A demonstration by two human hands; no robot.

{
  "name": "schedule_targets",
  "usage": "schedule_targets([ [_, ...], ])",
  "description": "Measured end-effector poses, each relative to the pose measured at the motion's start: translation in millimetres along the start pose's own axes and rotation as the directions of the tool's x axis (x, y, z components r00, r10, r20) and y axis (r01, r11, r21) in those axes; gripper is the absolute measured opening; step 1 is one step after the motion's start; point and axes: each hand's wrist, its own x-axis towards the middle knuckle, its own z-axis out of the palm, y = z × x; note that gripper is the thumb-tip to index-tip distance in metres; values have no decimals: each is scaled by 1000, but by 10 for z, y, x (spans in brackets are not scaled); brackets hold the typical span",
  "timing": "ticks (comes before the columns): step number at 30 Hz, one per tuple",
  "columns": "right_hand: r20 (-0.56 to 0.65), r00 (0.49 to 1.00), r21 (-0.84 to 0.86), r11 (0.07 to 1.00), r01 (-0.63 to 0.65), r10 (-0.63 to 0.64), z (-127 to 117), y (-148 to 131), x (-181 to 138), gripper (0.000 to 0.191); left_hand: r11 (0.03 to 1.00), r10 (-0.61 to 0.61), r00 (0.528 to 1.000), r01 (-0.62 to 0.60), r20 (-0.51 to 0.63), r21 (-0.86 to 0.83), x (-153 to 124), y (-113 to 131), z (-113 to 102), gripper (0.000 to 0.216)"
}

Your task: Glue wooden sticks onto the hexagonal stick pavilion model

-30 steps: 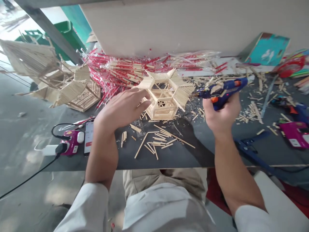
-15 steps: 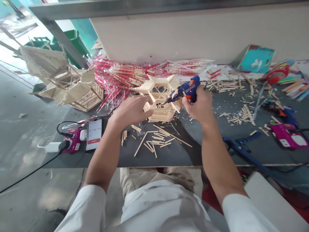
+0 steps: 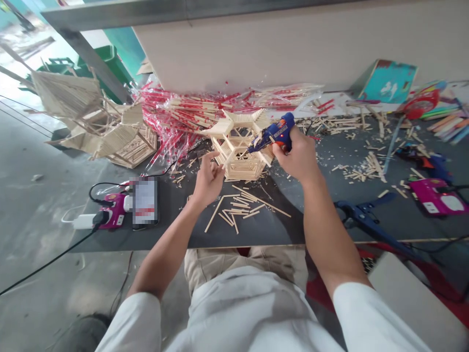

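Note:
A small model of pale wooden sticks [image 3: 245, 171], with flared roof-like edges around an open frame, stands on the dark table. My left hand [image 3: 208, 182] is at its left side, fingers curled and closed on the edge there; the exact contact is partly hidden. In my right hand [image 3: 301, 155] is a blue hot glue gun [image 3: 274, 134] with orange parts and a small red light. Its nozzle points down-left into the model's open middle. Loose short sticks [image 3: 240, 208] lie on the table in front of the model.
A larger stick model [image 3: 106, 127] stands at the left. Behind lie red-and-clear wrapped stick bundles [image 3: 198, 112]. A phone [image 3: 145, 203] and pink power strip [image 3: 116, 210] sit front left. At the right are blue cutters [image 3: 361, 217], another power strip [image 3: 436, 196] and stick scraps [image 3: 368, 172].
My left hand has moved from above the model down to its left edge, and its fingers have closed in. The glue gun has shifted slightly left with my right hand.

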Motion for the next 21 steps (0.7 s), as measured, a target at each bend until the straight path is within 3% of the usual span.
schedule_targets([
  [6,7,1000,4,1000,8,-8,0,0,-5,40,984,36,997,-46,64,173,-62,3,99,37],
  [12,17,1000,-21,1000,12,-12,-13,-6,3,41,936,17,1000,-14,-5,351,5,6,157,36],
  [21,24,999,-25,999,37,-36,-28,-44,-26,38,936,40,999,-42,11,350,-38,26,146,35],
])
